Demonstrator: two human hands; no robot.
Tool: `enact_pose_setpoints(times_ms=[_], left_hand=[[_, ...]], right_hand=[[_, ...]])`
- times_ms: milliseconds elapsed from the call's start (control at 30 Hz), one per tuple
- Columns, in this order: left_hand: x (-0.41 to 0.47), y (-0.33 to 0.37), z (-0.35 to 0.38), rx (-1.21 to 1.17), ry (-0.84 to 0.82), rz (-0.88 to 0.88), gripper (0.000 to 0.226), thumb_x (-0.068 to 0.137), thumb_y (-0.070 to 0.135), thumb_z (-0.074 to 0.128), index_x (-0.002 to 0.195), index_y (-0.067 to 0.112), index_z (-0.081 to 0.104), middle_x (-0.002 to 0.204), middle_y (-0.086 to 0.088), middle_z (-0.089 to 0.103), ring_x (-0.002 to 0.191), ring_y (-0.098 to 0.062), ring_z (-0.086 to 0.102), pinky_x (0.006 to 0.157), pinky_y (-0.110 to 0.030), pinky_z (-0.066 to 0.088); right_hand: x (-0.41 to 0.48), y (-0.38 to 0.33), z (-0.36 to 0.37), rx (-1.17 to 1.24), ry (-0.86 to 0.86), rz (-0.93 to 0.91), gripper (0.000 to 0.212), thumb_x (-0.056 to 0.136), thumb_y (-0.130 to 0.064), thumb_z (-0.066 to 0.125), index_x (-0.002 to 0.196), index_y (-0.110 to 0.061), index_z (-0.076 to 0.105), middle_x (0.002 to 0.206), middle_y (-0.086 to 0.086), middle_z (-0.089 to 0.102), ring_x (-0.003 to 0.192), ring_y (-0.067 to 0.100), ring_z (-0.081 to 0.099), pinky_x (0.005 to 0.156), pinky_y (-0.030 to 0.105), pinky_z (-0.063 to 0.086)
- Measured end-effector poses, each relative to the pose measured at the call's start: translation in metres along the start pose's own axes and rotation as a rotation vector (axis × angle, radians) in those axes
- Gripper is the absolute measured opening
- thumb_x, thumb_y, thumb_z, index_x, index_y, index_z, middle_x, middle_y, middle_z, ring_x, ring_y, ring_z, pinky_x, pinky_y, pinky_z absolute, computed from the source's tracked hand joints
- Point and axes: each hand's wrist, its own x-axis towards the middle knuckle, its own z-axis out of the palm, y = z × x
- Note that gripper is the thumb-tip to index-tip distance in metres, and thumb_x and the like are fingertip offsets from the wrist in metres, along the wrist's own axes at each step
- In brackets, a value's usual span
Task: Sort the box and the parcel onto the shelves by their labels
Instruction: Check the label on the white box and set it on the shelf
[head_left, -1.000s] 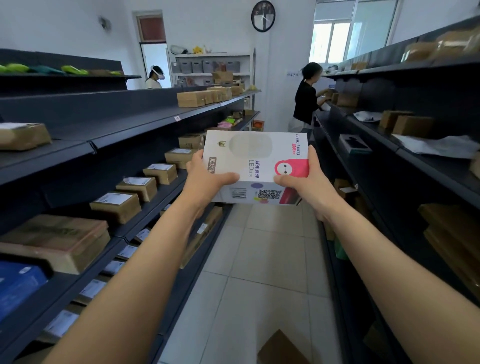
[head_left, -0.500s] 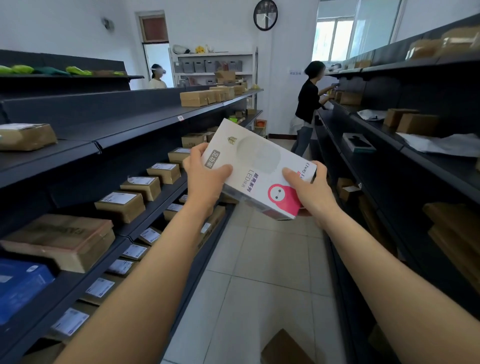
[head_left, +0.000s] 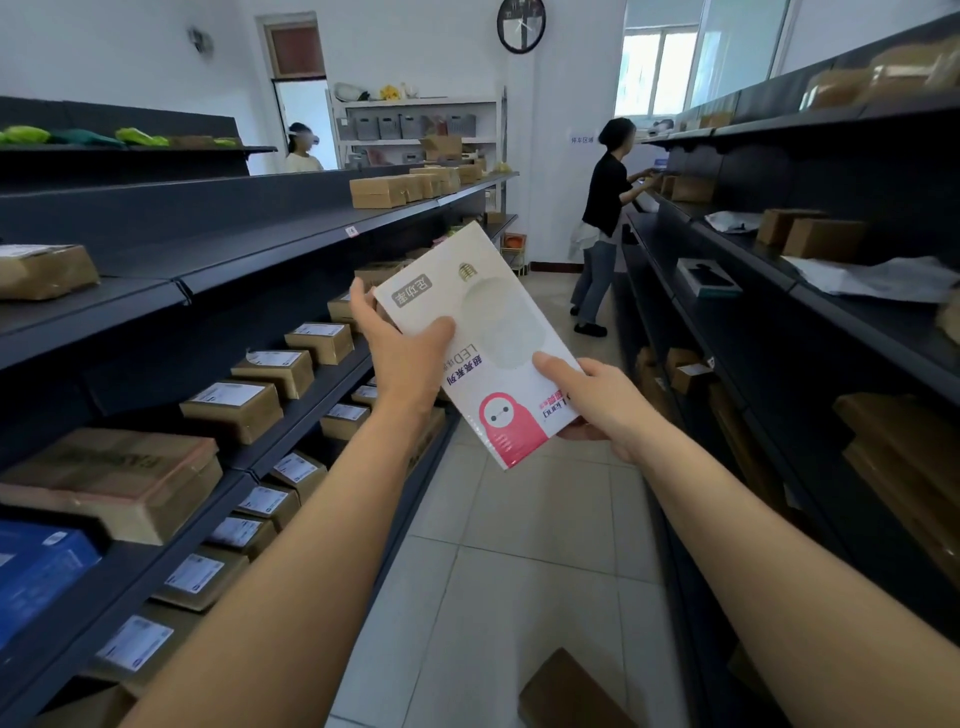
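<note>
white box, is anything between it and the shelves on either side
Nothing visible. The white box is held in the open aisle by the left hand and right hand. The left shelves carry brown parcels with bare stretches between. Its destination slot cannot be told.

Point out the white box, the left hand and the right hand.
white box (head_left: 488, 332): head view, middle of its printed face.
left hand (head_left: 402, 345): head view, back of the hand, gripping the box's left edge.
right hand (head_left: 597, 400): head view, back of the hand, at the box's lower right corner.
</note>
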Motion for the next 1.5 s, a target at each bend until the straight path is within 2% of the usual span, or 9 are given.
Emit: enact_pose_setpoints(times_ms=[267, 433, 733, 933, 1033, 1133, 1233, 1333, 1500], left_hand=[[-0.002, 0.0, 0.006, -0.013, -0.145, 0.076, 0.088, 0.087, -0.002, 0.057, 0.149, 0.036, 0.008, 0.123, 0.006, 0.052, 0.089, -0.004, 0.069, 0.061, -0.02, 0.056], [-0.009, -0.007, 0.012, 0.072, -0.233, 0.049, 0.071, 0.091, 0.004, 0.056, 0.147, 0.029, 0.021, 0.124, 0.0, 0.058, 0.091, -0.013, 0.07, 0.061, -0.019, 0.056], [-0.004, -0.011, 0.003, 0.032, -0.217, -0.044, 0.041, 0.099, 0.048, 0.038, 0.14, 0.041, 0.042, 0.118, -0.002, 0.069, 0.099, -0.019, 0.071, 0.079, -0.039, 0.06], [-0.004, -0.017, -0.007, -0.019, -0.263, -0.312, 0.085, 0.087, 0.061, 0.053, 0.15, 0.036, 0.002, 0.134, -0.007, 0.056, 0.099, -0.022, 0.069, 0.063, -0.031, 0.059], [-0.006, -0.019, -0.01, -0.057, -0.235, -0.408, 0.085, 0.082, 0.062, 0.058, 0.145, 0.017, 0.023, 0.121, -0.01, 0.065, 0.091, -0.023, 0.073, 0.061, -0.033, 0.06], [-0.01, -0.022, -0.011, -0.058, -0.221, -0.395, 0.076, 0.074, 0.058, 0.068, 0.128, 0.011, 0.044, 0.108, -0.011, 0.072, 0.085, -0.023, 0.075, 0.061, -0.031, 0.06], [-0.012, -0.024, -0.012, -0.046, -0.213, -0.369, 0.064, 0.074, 0.051, 0.072, 0.12, 0.011, 0.053, 0.1, -0.008, 0.075, 0.08, -0.021, 0.075, 0.058, -0.029, 0.059], [-0.012, -0.026, -0.011, -0.059, -0.175, -0.341, 0.054, 0.08, 0.035, 0.075, 0.121, 0.012, 0.05, 0.099, -0.007, 0.073, 0.075, -0.016, 0.075, 0.055, -0.025, 0.058], [-0.013, -0.028, -0.009, -0.066, -0.157, -0.289, 0.044, 0.082, 0.028, 0.074, 0.117, 0.016, 0.05, 0.1, -0.006, 0.072, 0.074, -0.015, 0.075, 0.054, -0.025, 0.057]], right_hand=[[-0.001, -0.003, 0.007, -0.012, -0.056, -0.06, 0.03, 0.085, -0.055, 0.061, 0.092, -0.026, 0.059, 0.081, -0.004, 0.076, 0.063, 0.008, 0.073, 0.047, 0.02, 0.055], [-0.003, -0.008, 0.016, 0.009, -0.087, -0.135, 0.017, 0.09, -0.05, 0.058, 0.097, -0.035, 0.058, 0.093, -0.008, 0.074, 0.086, 0.012, 0.07, 0.063, 0.026, 0.057], [-0.004, -0.01, 0.017, 0.038, -0.088, -0.183, 0.019, 0.092, -0.056, 0.05, 0.087, -0.039, 0.057, 0.064, -0.022, 0.072, 0.065, 0.003, 0.066, 0.058, 0.021, 0.048], [-0.003, -0.015, 0.019, 0.051, -0.017, -0.151, 0.026, 0.094, -0.049, 0.052, 0.096, -0.027, 0.066, 0.101, 0.005, 0.077, 0.093, 0.024, 0.073, 0.089, 0.043, 0.058], [-0.006, -0.017, 0.024, 0.026, 0.027, -0.174, 0.032, 0.096, -0.042, 0.052, 0.115, -0.017, 0.059, 0.108, 0.006, 0.073, 0.092, 0.025, 0.073, 0.083, 0.043, 0.06], [-0.005, -0.023, 0.029, -0.01, 0.107, -0.186, 0.049, 0.097, -0.035, 0.05, 0.141, -0.028, 0.03, 0.13, 0.003, 0.042, 0.105, 0.026, 0.064, 0.073, 0.037, 0.061], [-0.004, -0.024, 0.035, -0.076, 0.101, -0.154, 0.075, 0.09, -0.052, 0.055, 0.15, -0.031, 0.016, 0.143, 0.007, 0.025, 0.128, 0.035, 0.045, 0.099, 0.052, 0.049], [-0.006, -0.025, 0.037, -0.126, 0.115, -0.133, 0.096, 0.078, -0.069, 0.06, 0.15, -0.022, 0.018, 0.152, 0.008, 0.02, 0.138, 0.034, 0.031, 0.11, 0.055, 0.037], [-0.008, -0.024, 0.034, -0.071, 0.122, -0.154, 0.087, 0.072, -0.062, 0.07, 0.138, -0.024, 0.03, 0.146, 0.006, 0.025, 0.133, 0.034, 0.036, 0.109, 0.054, 0.038]])
